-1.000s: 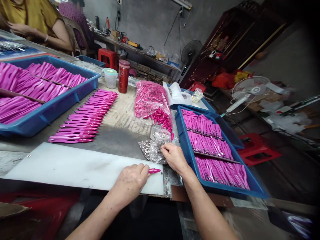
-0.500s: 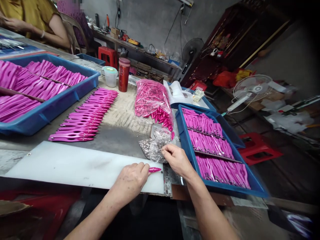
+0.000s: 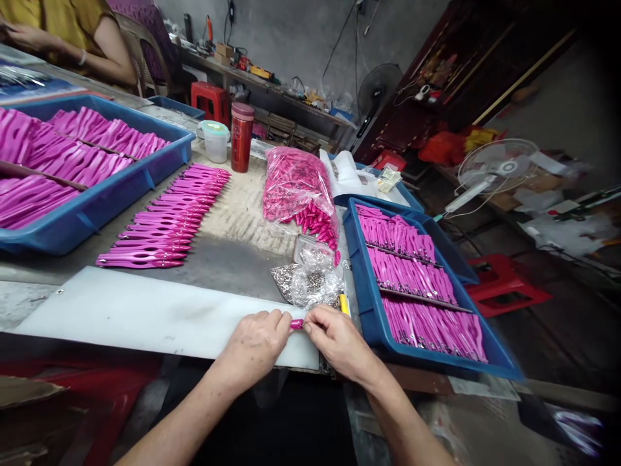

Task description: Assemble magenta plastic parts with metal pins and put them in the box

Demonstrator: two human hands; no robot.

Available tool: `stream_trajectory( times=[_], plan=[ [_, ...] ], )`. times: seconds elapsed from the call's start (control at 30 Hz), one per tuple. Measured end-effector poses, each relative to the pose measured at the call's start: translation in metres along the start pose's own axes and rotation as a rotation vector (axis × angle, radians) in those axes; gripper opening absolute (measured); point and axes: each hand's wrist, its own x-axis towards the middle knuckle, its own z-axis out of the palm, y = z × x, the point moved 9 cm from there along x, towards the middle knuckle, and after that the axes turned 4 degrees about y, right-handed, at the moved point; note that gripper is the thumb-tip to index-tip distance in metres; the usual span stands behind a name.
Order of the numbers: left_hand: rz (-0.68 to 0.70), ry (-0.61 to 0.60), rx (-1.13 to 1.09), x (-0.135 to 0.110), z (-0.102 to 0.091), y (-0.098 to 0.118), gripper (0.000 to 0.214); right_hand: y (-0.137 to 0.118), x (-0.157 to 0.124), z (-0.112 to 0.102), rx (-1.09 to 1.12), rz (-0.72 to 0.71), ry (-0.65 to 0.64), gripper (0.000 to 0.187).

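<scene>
My left hand (image 3: 259,340) is closed around a magenta plastic piece with a pointed tip (image 3: 296,323); a short length of it sticks out past the fingers. At its tip, the fingers of my right hand (image 3: 334,333) are pinched together, and whatever they hold is hidden. Both hands are above the right end of a white board (image 3: 160,317). Just beyond them lies an open clear plastic bag (image 3: 310,285) of small silvery metal parts. A yellow-handled object (image 3: 344,303) shows beside my right hand.
A row of magenta handles with pointed tips (image 3: 160,226) lies on the table. Blue trays stand left (image 3: 145,178) and right (image 3: 361,285), full of magenta pieces. Behind are a bag of magenta tips (image 3: 298,184), a red tumbler (image 3: 241,139) and a lidded tub (image 3: 215,142). Another person's arm (image 3: 109,55) is far left.
My right hand has moved from the bag of metal parts toward me, to the tip of the magenta piece. The yellow-handled object has come into view. My left hand keeps its hold.
</scene>
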Motion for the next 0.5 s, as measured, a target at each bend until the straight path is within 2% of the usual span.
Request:
stream_trajectory(
  times=[0.5],
  plan=[
    [0.008,-0.061,0.015,0.0009,0.0007,0.0023,0.014,-0.0019,0.0027,0.0047,-0.155,0.018,0.002,0.023]
  ],
)
